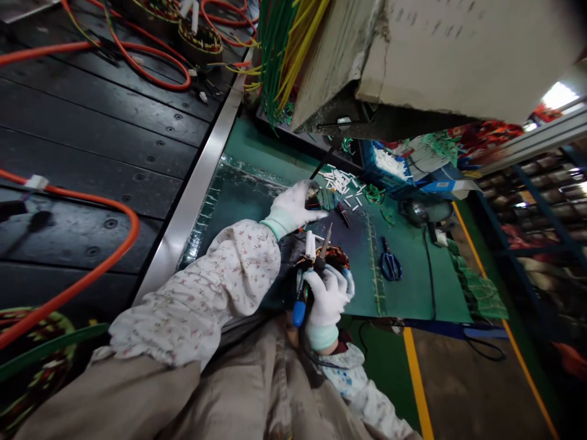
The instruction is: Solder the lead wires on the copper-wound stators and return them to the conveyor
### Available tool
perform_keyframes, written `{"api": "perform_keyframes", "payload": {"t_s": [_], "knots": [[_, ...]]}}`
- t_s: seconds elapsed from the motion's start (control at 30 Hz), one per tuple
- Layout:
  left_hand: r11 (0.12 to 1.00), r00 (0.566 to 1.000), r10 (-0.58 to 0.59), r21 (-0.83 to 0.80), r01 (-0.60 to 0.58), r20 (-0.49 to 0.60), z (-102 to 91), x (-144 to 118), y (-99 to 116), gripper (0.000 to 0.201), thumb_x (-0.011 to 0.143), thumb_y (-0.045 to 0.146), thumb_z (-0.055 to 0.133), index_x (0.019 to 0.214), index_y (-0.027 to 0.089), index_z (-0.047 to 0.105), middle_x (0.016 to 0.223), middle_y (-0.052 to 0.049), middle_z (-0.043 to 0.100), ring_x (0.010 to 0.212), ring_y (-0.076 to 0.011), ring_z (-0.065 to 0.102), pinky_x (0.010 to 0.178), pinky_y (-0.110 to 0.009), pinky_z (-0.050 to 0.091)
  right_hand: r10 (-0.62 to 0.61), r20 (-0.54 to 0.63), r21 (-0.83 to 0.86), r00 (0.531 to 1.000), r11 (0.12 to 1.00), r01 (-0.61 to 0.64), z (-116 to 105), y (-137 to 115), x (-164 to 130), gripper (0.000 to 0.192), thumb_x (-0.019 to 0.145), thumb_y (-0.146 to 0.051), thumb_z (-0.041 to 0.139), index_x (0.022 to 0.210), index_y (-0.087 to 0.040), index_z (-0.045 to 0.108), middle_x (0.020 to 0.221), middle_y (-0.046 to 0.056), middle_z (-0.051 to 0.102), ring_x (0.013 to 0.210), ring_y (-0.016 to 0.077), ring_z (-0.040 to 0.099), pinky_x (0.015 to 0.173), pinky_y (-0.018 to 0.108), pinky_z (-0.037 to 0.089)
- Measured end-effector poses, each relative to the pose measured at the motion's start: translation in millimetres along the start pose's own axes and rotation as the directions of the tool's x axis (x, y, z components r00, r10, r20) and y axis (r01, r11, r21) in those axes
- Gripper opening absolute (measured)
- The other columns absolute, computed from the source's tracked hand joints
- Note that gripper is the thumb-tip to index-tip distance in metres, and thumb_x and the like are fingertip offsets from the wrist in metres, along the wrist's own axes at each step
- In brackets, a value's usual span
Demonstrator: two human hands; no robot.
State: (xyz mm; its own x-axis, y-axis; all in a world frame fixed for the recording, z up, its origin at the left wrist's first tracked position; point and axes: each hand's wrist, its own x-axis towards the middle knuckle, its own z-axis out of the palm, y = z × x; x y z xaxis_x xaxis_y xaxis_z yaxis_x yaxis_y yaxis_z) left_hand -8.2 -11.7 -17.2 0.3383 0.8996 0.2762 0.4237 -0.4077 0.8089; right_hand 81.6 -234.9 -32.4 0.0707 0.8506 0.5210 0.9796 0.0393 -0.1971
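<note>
Right hand (pixel 326 298) clenched round soldering iron (pixel 316 269), tip over wound stator (pixel 332 256) on green mat (pixel 413 287). Left hand (pixel 293 208) pinches leads beyond stator. Risk: hot tip slips, scorching glove or winding insulation.

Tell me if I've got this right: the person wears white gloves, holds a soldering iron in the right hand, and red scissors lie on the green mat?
Not quite. In the head view the scissors are blue, not red. The rest stands: white gloves, the soldering iron in the right hand, the scissors on the green mat.
</note>
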Motion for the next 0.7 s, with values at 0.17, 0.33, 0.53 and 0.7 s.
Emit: {"api": "perform_keyframes", "payload": {"t_s": [0.17,0.33,0.53,0.7], "knots": [[0.990,0.985,0.018,0.134,-0.042,0.173,-24.8,-3.3,3.0,0.072,0.068,0.046,0.085,0.127,0.017,0.056,0.116,-0.013,0.071,0.109,-0.0331,0.069,0.091,-0.039,0.054,0.313,-0.162,0.294,0.936,0.921,-0.257,-23.2,31.2,58.6,0.025,0.088,-0.042,0.064,0.103,-0.024,0.056,0.092,0.002,0.061,0.084,0.0189,0.063,0.084,0.038,0.054],[0.958,0.987,0.127,0.247,-0.149,0.100,-33.6,-11.6,2.0,0.068,0.070,0.048,0.083,0.124,0.016,0.057,0.119,-0.014,0.069,0.110,-0.0327,0.068,0.093,-0.040,0.054,0.382,0.158,-0.031,0.911,0.924,-0.382,-28.0,142.1,99.8,0.045,0.093,-0.052,0.048,0.126,-0.023,0.055,0.113,0.011,0.069,0.097,0.0255,0.066,0.089,0.040,0.053],[0.953,0.966,0.242,0.210,-0.220,-0.087,-29.9,-17.7,-4.1,0.071,0.064,0.060,0.085,0.117,0.018,0.059,0.120,-0.011,0.069,0.110,-0.0284,0.069,0.094,-0.039,0.055,0.611,0.131,-0.284,0.781,0.778,-0.560,-35.4,240.8,39.8,0.047,0.090,-0.045,0.038,0.117,-0.017,0.063,0.079,0.017,0.066,0.069,0.0345,0.065,0.066,0.048,0.051],[0.956,0.960,0.246,0.199,-0.218,-0.132,-31.2,-24.7,1.9,0.072,0.062,0.063,0.085,0.114,0.020,0.062,0.123,-0.011,0.070,0.112,-0.0288,0.069,0.097,-0.040,0.056,0.629,0.302,-0.278,0.717,0.777,-0.565,-45.9,248.9,41.4,0.051,0.076,-0.049,0.060,0.120,-0.024,0.058,0.084,0.011,0.070,0.072,0.0326,0.067,0.070,0.045,0.054]]}}
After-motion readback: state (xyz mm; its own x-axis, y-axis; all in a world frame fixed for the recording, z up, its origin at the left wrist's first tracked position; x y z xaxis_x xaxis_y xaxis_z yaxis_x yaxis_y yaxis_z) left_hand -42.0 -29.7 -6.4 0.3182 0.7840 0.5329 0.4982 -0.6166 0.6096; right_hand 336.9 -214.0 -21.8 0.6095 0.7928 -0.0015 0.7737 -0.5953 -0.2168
